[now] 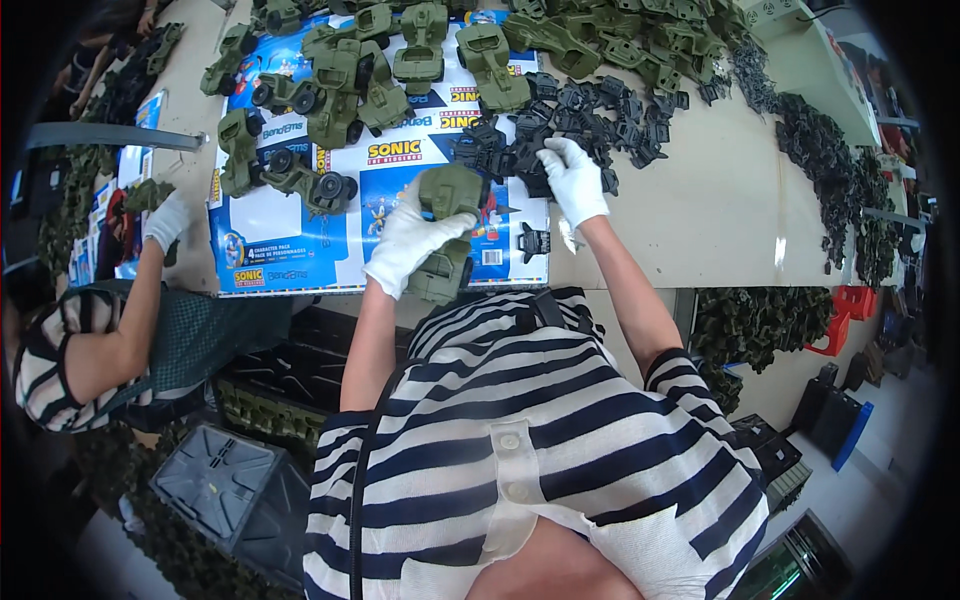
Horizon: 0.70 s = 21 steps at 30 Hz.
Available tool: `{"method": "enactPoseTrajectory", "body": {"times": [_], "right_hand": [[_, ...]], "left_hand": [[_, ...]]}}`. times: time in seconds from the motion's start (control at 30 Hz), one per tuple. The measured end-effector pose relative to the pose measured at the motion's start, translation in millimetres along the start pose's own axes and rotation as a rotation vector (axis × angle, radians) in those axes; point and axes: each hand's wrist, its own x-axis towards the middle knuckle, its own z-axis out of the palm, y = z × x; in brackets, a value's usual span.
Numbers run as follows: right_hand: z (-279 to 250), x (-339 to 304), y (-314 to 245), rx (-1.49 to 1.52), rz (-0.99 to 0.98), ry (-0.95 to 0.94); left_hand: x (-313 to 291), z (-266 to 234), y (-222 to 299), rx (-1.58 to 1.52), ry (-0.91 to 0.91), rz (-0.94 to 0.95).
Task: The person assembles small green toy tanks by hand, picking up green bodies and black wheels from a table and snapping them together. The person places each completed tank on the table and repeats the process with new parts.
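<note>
Prob. light + stiff, green toy veh. (452,188) is best held mid-body, where L hand (412,238) pinches; R hand (577,182), 1 o'clock in view, grip unclear.

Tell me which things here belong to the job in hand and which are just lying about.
Job in hand:
green toy vehicle, in the left hand
small black parts, at the right hand
other green vehicles on the printed sheet

Apparently lying about:
red plastic object
grey plastic crate
</note>
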Motion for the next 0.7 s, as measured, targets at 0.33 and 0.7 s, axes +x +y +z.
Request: {"method": "enactPoseTrajectory", "body": {"times": [0.33, 0.7], "right_hand": [[-68.0, 4.6, -92.5, 0.337, 0.125, -0.748], [-69.1, -9.8, -74.9, 0.778, 0.191, -0.677]], "left_hand": [[-5.6, 25.3, 63.2, -0.013, -0.298, -0.06], [-15.1, 39.1, 95.8, -0.325, -0.279, -0.111]]}}
